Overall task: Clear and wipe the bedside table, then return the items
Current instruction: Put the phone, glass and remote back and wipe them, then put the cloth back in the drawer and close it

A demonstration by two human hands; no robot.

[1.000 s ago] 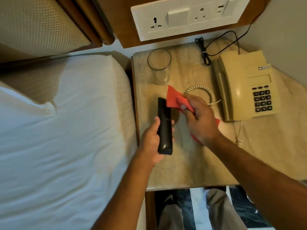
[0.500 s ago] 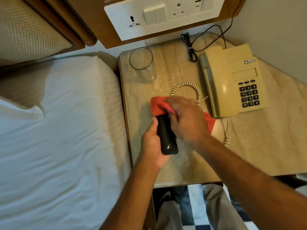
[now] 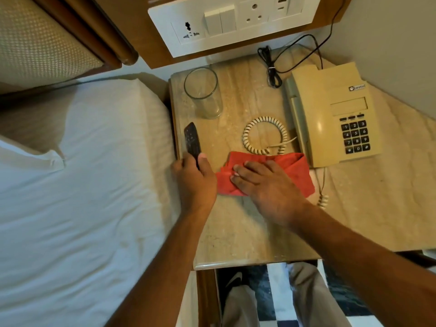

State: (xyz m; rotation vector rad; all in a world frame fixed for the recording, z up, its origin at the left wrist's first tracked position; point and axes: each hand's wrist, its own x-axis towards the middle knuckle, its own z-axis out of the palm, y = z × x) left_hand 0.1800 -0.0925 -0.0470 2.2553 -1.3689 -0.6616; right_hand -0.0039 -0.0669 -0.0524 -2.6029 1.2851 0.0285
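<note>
A black remote [image 3: 192, 140] lies button side up along the left edge of the marble bedside table [image 3: 236, 232]. My left hand [image 3: 197, 182] grips the remote's near end. My right hand [image 3: 262, 182] lies flat, fingers together, on a crumpled red cloth [image 3: 299, 171] that rests on the table top just right of the left hand. An empty clear glass [image 3: 204, 93] stands at the back left of the table. A beige telephone [image 3: 330, 114] sits at the right, its coiled cord [image 3: 264, 135] looped beside the cloth.
A bed with a white sheet and pillow [image 3: 82, 173] abuts the table's left side. A white switch and socket panel [image 3: 226, 22] hangs on the wall behind. A bundled black cable [image 3: 271, 67] lies at the table's back. My legs and shoes show below the front edge.
My left hand has carried the remote from the table's middle to its left edge and turned it button side up. My right hand has left the remote and now presses the cloth on the table.
</note>
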